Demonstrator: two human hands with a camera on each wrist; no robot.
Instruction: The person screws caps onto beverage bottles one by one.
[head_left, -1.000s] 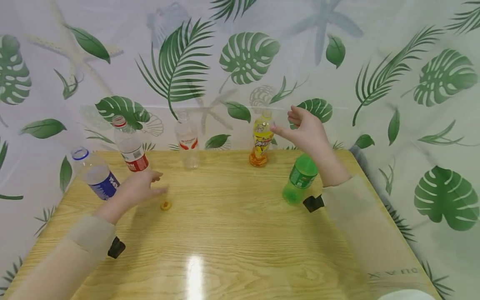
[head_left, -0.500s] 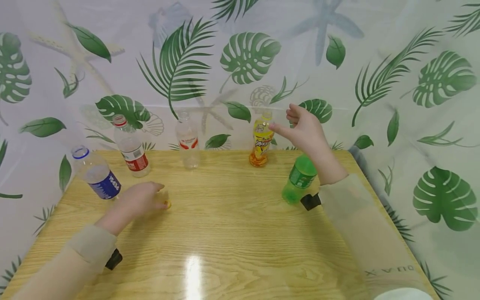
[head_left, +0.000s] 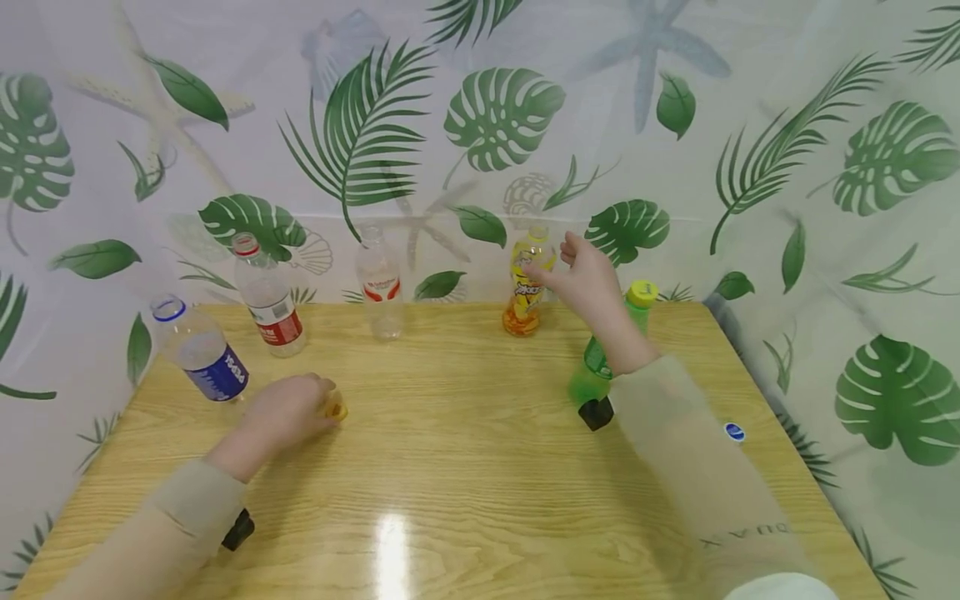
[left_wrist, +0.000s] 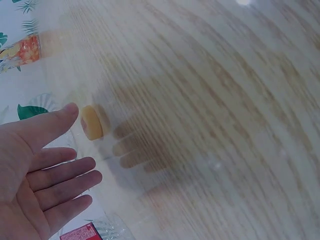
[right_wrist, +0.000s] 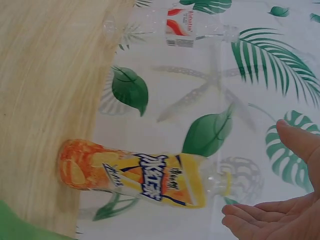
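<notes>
A small yellow bottle cap (head_left: 337,411) lies on the table. My left hand (head_left: 288,412) is right at it, thumb and fingers spread on either side in the head view. In the left wrist view the thumb (left_wrist: 52,122) points at the cap (left_wrist: 92,122) and the fingers are nearly straight. My right hand (head_left: 592,287) is beside the neck of a capless, yellow-labelled iced tea bottle (head_left: 522,292) with orange liquid low in it. The right wrist view shows that hand (right_wrist: 287,200) with thumb and fingers apart near the bottle's mouth.
Capless bottles stand at the left: a blue-labelled Pepsi bottle (head_left: 213,371) and a red-labelled clear bottle (head_left: 277,321). Another clear bottle (head_left: 382,292) is at the back. Behind my right wrist stands a green bottle (head_left: 596,367) with a yellow cap (head_left: 642,292). A blue cap (head_left: 734,432) lies at the right.
My left hand has lowered to the yellow cap. My right hand has shifted slightly left and down, uncovering the green bottle's cap; the blue cap has come into view beside the sleeve.
</notes>
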